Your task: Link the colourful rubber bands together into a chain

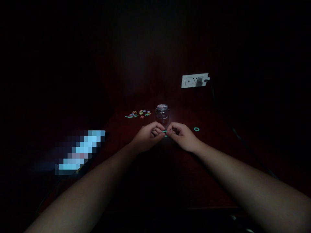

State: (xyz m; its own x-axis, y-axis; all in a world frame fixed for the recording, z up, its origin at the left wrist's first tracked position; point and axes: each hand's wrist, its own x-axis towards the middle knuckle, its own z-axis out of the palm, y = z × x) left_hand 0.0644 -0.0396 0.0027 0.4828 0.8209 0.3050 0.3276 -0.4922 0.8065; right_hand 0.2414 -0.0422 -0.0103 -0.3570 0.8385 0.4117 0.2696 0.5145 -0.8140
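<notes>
My left hand (148, 136) and my right hand (182, 136) meet over the middle of the table, fingertips closed in a pinch. Stretched between them is a small green hair tie (164, 131), each hand gripping one end. Just below it another bit of green (166, 136) shows; I cannot tell if it is a separate band. A clear glass jar (162, 115) with a patterned lid stands upright right behind my hands. One flat green ring (194, 129) lies by itself right of my right hand.
Several small coloured hair ties (141, 113) lie scattered left of the jar. A lit, pixelated screen (84, 152) is at the left table edge. On the back wall, a white socket (190, 81) holds a plug (203, 79). A dark cable (239, 137) runs along the right.
</notes>
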